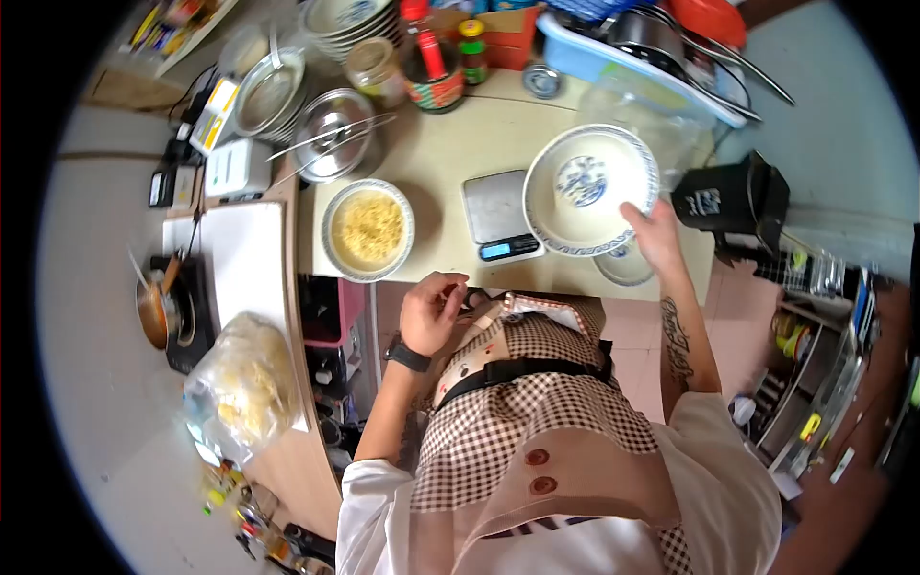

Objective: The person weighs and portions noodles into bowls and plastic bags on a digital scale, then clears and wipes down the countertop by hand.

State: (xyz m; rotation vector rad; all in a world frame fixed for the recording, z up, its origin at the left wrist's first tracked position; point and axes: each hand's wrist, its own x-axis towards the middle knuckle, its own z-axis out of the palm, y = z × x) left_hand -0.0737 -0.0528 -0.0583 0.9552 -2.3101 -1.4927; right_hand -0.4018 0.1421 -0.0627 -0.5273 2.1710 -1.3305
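My right hand (655, 238) grips the rim of a large white bowl (575, 206) with a blue pattern inside, thumb over the edge. The bowl is tilted a little and hides part of a smaller patterned bowl (625, 266) at the table edge. Left of it lies a digital kitchen scale (494, 206) with a lit display. My left hand (433, 311) hovers by the table's front edge, its fingers loosely bent, the thumb apart, with nothing visible in it. The nearest thing to it on the table is a bowl of yellow noodles (372, 230).
Chopsticks lie across a metal pot (335, 136). Behind stand stacked bowls (350, 19), a jar (376, 72) and a dark sauce bottle (431, 67). A blue bin (628, 72) holds pans, and a black pitcher (733, 201) is at right. A plastic bag (244, 388) lies left.
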